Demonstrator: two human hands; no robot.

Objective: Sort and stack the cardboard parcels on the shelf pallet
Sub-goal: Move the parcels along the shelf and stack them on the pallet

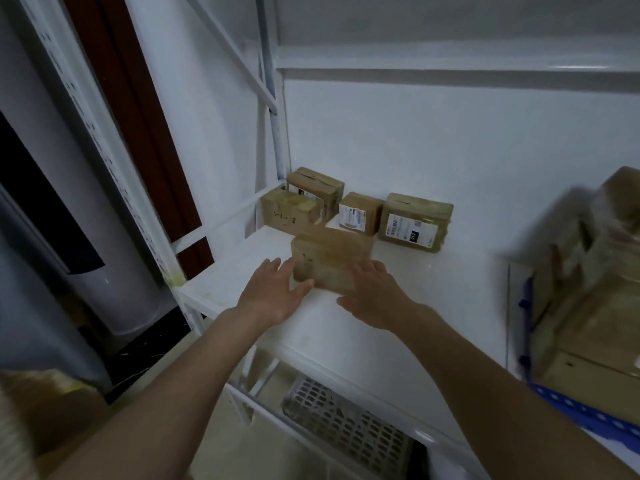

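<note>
A brown cardboard parcel (pixel 329 258) sits on the white shelf board (pixel 433 296), a little in front of the others. My left hand (pixel 273 292) lies at its left end and my right hand (pixel 375 292) at its front right, both with straight, spread fingers touching or almost touching it. Behind it, against the back wall, stand a labelled small parcel (pixel 360 213) and a labelled wider parcel (pixel 414 221). In the back left corner one parcel (pixel 317 188) leans on another marked parcel (pixel 287 211).
White shelf uprights (pixel 273 126) frame the left side. Larger cardboard boxes (pixel 595 289), blurred, crowd the right on a blue rack (pixel 585 407). Below the shelf lies a grey perforated crate (pixel 346 424). A dark grey cabinet (pixel 52 237) stands at the left.
</note>
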